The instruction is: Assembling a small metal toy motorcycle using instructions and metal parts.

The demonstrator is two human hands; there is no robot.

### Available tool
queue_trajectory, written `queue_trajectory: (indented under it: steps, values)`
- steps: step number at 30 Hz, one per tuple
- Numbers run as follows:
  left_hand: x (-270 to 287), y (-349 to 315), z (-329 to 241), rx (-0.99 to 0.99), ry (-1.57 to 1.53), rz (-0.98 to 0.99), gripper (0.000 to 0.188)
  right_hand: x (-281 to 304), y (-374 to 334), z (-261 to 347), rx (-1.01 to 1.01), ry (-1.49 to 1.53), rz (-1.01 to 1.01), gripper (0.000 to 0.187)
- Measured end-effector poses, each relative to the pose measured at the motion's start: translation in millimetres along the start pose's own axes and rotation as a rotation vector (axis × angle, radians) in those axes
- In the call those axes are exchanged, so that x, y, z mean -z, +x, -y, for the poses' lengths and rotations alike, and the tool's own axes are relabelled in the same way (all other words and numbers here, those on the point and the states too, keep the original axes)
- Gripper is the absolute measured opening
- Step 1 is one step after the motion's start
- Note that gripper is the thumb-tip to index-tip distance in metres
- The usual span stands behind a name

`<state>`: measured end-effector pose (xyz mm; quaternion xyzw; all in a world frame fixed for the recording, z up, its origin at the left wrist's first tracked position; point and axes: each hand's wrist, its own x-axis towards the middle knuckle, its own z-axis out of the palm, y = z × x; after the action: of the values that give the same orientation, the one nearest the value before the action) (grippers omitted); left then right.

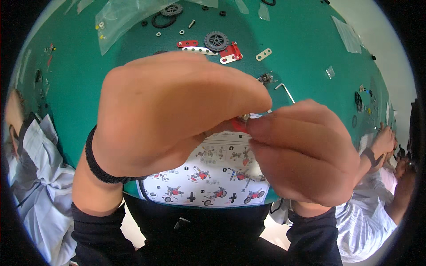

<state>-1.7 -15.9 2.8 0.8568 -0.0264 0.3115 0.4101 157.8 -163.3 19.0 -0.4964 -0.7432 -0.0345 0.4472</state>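
My left hand (177, 102) and my right hand (306, 153) meet fingertip to fingertip above a printed instruction sheet (208, 155). Between them is a small red construction-kit part (240, 126) with a bit of shiny metal hardware on it. Most of that part is hidden by my fingers. The left thumb and fingers close on it from one side, while the right fingertips pinch at its metal end. Just beyond my hands lie an L-shaped hex key (286, 91) and a small dark-and-metal assembly (266, 79).
On the green table (306, 48) lie a grey spoked wheel (216, 41), a red bracket (236, 50), a silver perforated strip (263, 54), a bolt (191, 24) and several nuts. A clear plastic bag (120, 26) is at the far left. Other people sit at both sides.
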Motion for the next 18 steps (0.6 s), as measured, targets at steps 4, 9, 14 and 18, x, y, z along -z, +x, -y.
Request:
queue_trajectory:
  steps: [4,9,14,18]
  values:
    - [0.5,-4.7,2.8,0.035,-0.042,-0.020,0.029,6.5,-0.7,2.2,-0.048,0.007,0.036,0.018]
    - [-0.8,-3.7,10.8,-0.045,-0.207,-0.021,0.020,-1.0,-1.6,-1.2,-0.137,-0.032,-0.004,0.035]
    - [-3.9,-0.9,12.3,-0.042,-0.249,0.004,0.017,3.9,0.4,-1.8,-0.108,-0.096,0.090,0.036]
    - [-4.8,-3.3,14.4,-0.004,-0.317,0.010,0.021,-1.0,0.3,-3.5,-0.124,-0.092,0.091,0.037]
